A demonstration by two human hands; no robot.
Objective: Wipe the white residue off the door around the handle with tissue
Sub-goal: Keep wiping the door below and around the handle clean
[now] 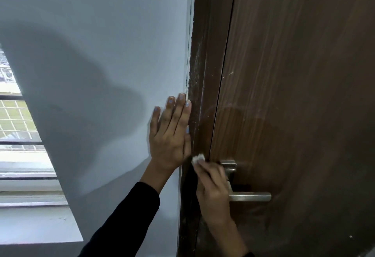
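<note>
Far off to the left of my hands sits the window (22,127); nothing there matters for this job. My left hand (170,135) lies open and flat on the grey wall (101,43), fingers spread upward, its thumb edge right against the door frame (199,102). It holds nothing, and I judge it is there to brace me.

Just right of that hand and above it, the white residue (194,74) streaks the frame in a chalky band, with fainter flecks further right on the door (294,74) itself.

Below my left palm, my right hand (213,187) is closed around a small wad of tissue (198,158), which pokes out past my fingertips and presses on the frame. The handle (249,197) is just right of this hand, its plate partly hidden behind my knuckles.

To do this well, I think I should press firmly with short strokes along the grain, work upward into the chalky band, and turn the wad to a fresh face as it loads up, so I lift the residue rather than smear it.
</note>
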